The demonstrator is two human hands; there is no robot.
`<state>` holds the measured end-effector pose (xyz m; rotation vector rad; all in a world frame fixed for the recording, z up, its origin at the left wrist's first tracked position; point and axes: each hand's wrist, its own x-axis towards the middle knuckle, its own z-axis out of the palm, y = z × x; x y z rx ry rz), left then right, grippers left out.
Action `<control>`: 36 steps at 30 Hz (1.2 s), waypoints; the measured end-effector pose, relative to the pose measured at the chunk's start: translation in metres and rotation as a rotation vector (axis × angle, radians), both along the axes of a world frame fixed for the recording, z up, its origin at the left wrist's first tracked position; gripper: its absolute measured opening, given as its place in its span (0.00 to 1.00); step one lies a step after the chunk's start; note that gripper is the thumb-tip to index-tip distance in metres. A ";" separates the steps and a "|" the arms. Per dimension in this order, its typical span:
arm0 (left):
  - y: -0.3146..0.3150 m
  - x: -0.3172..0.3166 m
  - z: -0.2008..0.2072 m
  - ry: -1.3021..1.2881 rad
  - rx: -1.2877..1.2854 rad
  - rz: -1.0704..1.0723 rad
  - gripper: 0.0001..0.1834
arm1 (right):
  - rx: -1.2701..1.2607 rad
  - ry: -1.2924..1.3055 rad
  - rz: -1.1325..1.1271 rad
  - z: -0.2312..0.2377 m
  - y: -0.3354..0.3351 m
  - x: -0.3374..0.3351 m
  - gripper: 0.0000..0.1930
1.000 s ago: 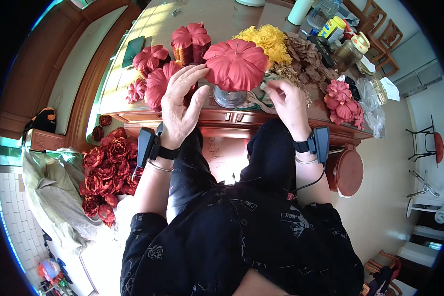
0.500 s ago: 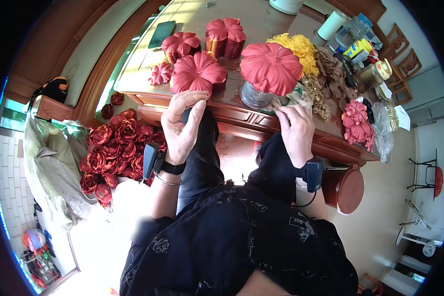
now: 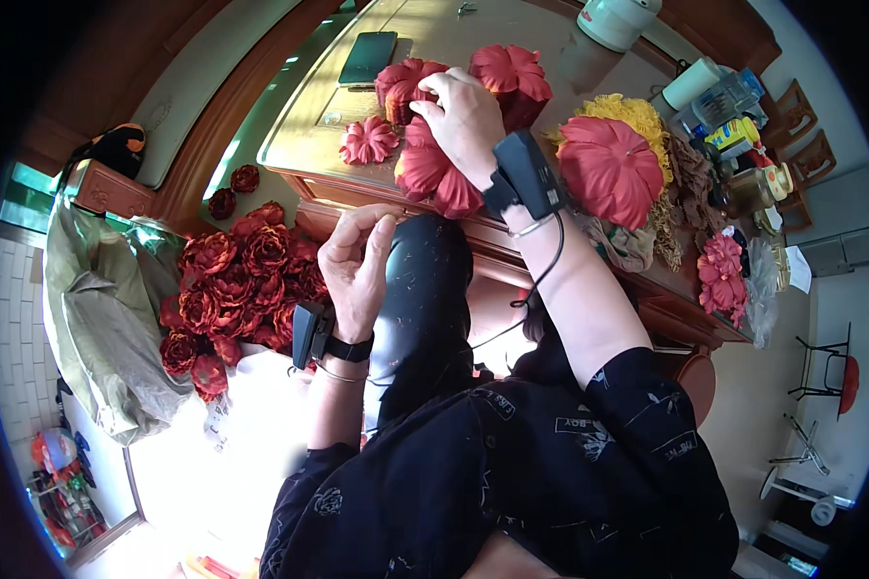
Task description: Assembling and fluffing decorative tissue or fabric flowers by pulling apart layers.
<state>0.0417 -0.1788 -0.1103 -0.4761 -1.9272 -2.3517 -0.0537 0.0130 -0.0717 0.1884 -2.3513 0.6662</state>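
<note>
My right hand point(image 3: 462, 118) reaches across to the far left petal stack point(image 3: 401, 89), its bent fingers and thumb apart at the stack's right side. Whether the fingertips touch the petals I cannot tell. Nearer, partly behind my right wrist, lies a larger stack of red fabric petals point(image 3: 433, 176); another tall stack point(image 3: 512, 82) stands beyond the hand. A small petal stack point(image 3: 368, 141) sits at the left. My left hand point(image 3: 355, 259) hovers before the table edge, thumb and forefinger brought together; anything between them is too small to make out.
A wide red petal stack point(image 3: 610, 169) stands by yellow frilly material point(image 3: 637, 114). Brown pieces point(image 3: 690, 169), jars point(image 3: 748, 188) and pink flowers point(image 3: 721, 275) fill the table's right side. A dark phone point(image 3: 368, 58) lies at the back. Finished-looking red flowers point(image 3: 251, 280) are heaped at the left.
My right hand has moved left and away, from beside the wide petal stack to the far left stack. My left hand has dropped slightly nearer, its thumb and forefinger closer together. The view has shifted.
</note>
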 end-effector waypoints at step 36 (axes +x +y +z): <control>0.039 -0.168 -0.011 0.331 -0.487 0.163 0.15 | -0.058 -0.070 -0.059 -0.036 0.012 -0.070 0.08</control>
